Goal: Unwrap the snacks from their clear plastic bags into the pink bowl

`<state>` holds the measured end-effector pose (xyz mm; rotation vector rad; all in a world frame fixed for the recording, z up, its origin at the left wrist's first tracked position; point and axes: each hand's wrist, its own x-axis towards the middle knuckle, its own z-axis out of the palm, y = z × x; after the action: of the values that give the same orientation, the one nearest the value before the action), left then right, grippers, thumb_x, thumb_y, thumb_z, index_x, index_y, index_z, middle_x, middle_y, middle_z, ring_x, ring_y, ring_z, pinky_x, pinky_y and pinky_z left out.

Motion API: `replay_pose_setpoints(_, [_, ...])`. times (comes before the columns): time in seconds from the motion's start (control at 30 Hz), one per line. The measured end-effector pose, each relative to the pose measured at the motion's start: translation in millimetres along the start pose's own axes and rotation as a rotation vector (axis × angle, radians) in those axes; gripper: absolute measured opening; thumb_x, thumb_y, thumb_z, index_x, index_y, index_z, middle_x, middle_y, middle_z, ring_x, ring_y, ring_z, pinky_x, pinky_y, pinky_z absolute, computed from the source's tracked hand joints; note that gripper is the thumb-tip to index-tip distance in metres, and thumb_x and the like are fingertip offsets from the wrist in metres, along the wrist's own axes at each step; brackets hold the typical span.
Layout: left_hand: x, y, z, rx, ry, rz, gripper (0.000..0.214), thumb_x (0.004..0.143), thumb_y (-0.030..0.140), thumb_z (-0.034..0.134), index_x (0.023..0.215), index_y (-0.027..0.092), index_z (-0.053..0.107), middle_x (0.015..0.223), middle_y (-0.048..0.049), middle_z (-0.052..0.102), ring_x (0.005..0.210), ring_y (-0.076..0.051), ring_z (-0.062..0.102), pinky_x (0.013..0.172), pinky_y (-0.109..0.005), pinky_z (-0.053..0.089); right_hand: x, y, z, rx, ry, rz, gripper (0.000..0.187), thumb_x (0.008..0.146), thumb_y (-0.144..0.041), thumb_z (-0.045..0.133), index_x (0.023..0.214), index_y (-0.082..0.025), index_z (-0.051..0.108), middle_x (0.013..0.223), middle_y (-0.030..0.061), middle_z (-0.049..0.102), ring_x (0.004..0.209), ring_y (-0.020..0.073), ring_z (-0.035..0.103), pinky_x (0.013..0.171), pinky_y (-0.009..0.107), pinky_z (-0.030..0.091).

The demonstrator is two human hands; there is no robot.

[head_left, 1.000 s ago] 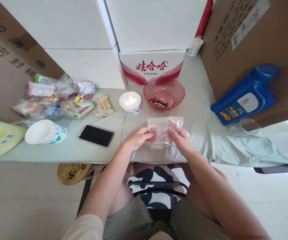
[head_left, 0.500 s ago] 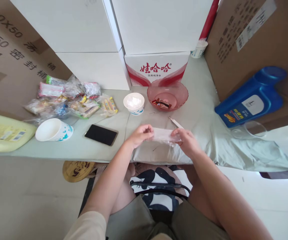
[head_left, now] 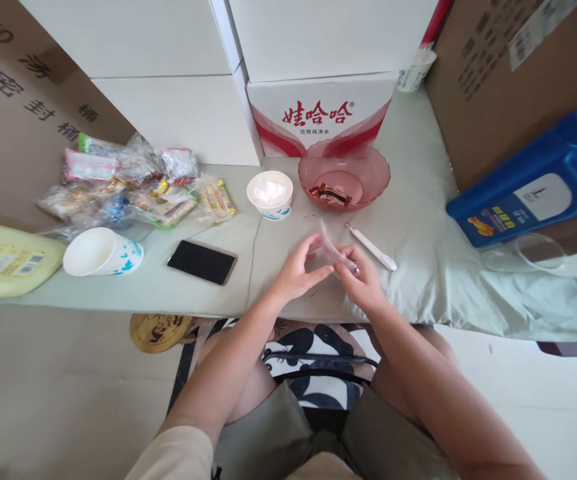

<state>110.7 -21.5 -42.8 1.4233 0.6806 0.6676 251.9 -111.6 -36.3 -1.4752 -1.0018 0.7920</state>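
A small piece of clear, folded plastic wrapping (head_left: 334,252) is between my hands above the cloth. My right hand (head_left: 361,275) is closed, pinching its lower right end between thumb and fingers. My left hand (head_left: 299,270) is on the other side of the plastic, thumb and fingers apart. Its thumb reaches to the lower edge of the plastic near the right fingers. Just right of my right hand lies a slim white tool (head_left: 371,247), like a craft knife. Beyond the hands stand a paper cup (head_left: 274,213) with clear plastic in it and a pink bowl (head_left: 378,175) with wrapped snacks.
To the left are a dark phone (head_left: 202,262), another paper cup (head_left: 125,255), a pile of packaged snacks (head_left: 133,177) and a yellow jug (head_left: 8,260). A blue bottle (head_left: 533,190) and a clear cup (head_left: 541,253) stand right. Boxes (head_left: 323,117) line the back.
The plastic, held stretched flat between both hands, is now folded and tilted upright. My left hand has opened its pinch, and the white tool shows in full. The view has shifted slightly.
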Motion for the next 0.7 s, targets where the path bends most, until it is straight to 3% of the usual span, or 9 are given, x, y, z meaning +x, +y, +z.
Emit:
replay_pose_setpoints(0.1, [4, 0, 0.2, -0.078, -0.038, -0.066, 0.052, 0.074, 0.048, 0.083, 0.113, 0.020, 0.065, 0.113, -0.0104, 0.073, 0.109, -0.025, 0.068, 0.095, -0.036, 0.051, 8, 2, 9, 0.056, -0.050, 0.057, 0.024, 0.084, -0.046, 0.059, 0.080, -0.024, 0.050, 0.071, -0.0026, 0.055, 0.065, 0.0150, 0.049, 0.065, 0.030, 0.041])
replay_pose_setpoints(0.17, [9, 0, -3.2, -0.076, 0.043, -0.087, 0.043, 0.076, 0.049, 0.080, 0.103, 0.019, 0.067, 0.098, -0.0073, 0.073, 0.093, -0.021, 0.068, 0.086, -0.032, 0.053, 17, 4, 11, 0.001, 0.048, 0.074, 0.024, 0.081, -0.046, 0.063, 0.081, -0.024, 0.053, 0.070, -0.0023, 0.055, 0.066, 0.0158, 0.049, 0.065, 0.031, 0.042])
replay_pose_setpoints(0.23, [13, 1, -6.2, -0.070, 0.139, -0.086, 0.036, 0.076, 0.049, 0.079, 0.093, 0.019, 0.067, 0.087, -0.0033, 0.070, 0.083, -0.017, 0.065, 0.080, -0.029, 0.051, 25, 8, 11, -0.066, 0.185, 0.052, 0.026, 0.077, -0.043, 0.069, 0.090, -0.024, 0.059, 0.085, 0.0023, 0.064, 0.078, 0.0193, 0.057, 0.072, 0.034, 0.046])
replay_pose_setpoints(0.3, [18, 1, -6.4, -0.115, 0.164, -0.095, 0.035, 0.077, 0.049, 0.077, 0.089, 0.019, 0.065, 0.078, 0.0001, 0.065, 0.074, -0.014, 0.060, 0.073, -0.026, 0.049, 32, 13, 10, -0.045, 0.220, 0.036, 0.040, 0.073, -0.043, 0.073, 0.105, -0.024, 0.060, 0.107, 0.0071, 0.067, 0.093, 0.0225, 0.061, 0.078, 0.036, 0.049])
replay_pose_setpoints(0.37, [21, 0, -4.5, -0.177, 0.117, -0.122, 0.036, 0.074, 0.048, 0.078, 0.089, 0.019, 0.063, 0.077, 0.0013, 0.062, 0.070, -0.012, 0.058, 0.069, -0.025, 0.047, 36, 15, 9, 0.045, 0.116, 0.086, 0.048, 0.071, -0.045, 0.075, 0.111, -0.024, 0.059, 0.109, 0.0077, 0.067, 0.091, 0.0219, 0.062, 0.074, 0.034, 0.050])
replay_pose_setpoints(0.47, [22, -2, -5.7, -0.116, 0.080, -0.159, 0.039, 0.067, 0.042, 0.082, 0.091, 0.019, 0.062, 0.082, -0.0002, 0.065, 0.073, -0.013, 0.059, 0.070, -0.025, 0.048, 40, 15, 10, 0.137, -0.028, 0.180, 0.038, 0.073, -0.048, 0.072, 0.098, -0.023, 0.058, 0.084, 0.0021, 0.064, 0.070, 0.0171, 0.058, 0.062, 0.031, 0.046])
replay_pose_setpoints(0.53, [19, -1, -16.3, -0.001, 0.188, -0.139, 0.036, 0.067, 0.039, 0.080, 0.091, 0.019, 0.061, 0.083, -0.0013, 0.066, 0.077, -0.015, 0.061, 0.074, -0.026, 0.048, 41, 13, 11, 0.181, -0.020, 0.190, 0.035, 0.074, -0.049, 0.070, 0.094, -0.023, 0.057, 0.080, 0.0000, 0.062, 0.065, 0.0155, 0.057, 0.061, 0.030, 0.046])
replay_pose_setpoints(0.6, [18, 8, -36.4, 0.133, 0.403, -0.072, 0.029, 0.071, 0.037, 0.073, 0.090, 0.020, 0.059, 0.083, -0.0007, 0.065, 0.078, -0.016, 0.061, 0.077, -0.027, 0.048, 41, 11, 11, 0.199, 0.019, 0.194, 0.033, 0.075, -0.050, 0.066, 0.094, -0.024, 0.057, 0.080, -0.0004, 0.062, 0.065, 0.0152, 0.057, 0.062, 0.030, 0.046])
replay_pose_setpoints(0.7, [28, 39, -73.1, 0.477, 0.709, 0.052, 0.015, 0.076, 0.028, 0.063, 0.082, 0.022, 0.051, 0.076, 0.0021, 0.057, 0.074, -0.015, 0.055, 0.073, -0.026, 0.045, 40, 9, 12, 0.169, -0.027, 0.220, 0.026, 0.079, -0.047, 0.060, 0.089, -0.024, 0.058, 0.073, -0.0014, 0.060, 0.063, 0.0156, 0.056, 0.060, 0.030, 0.043])
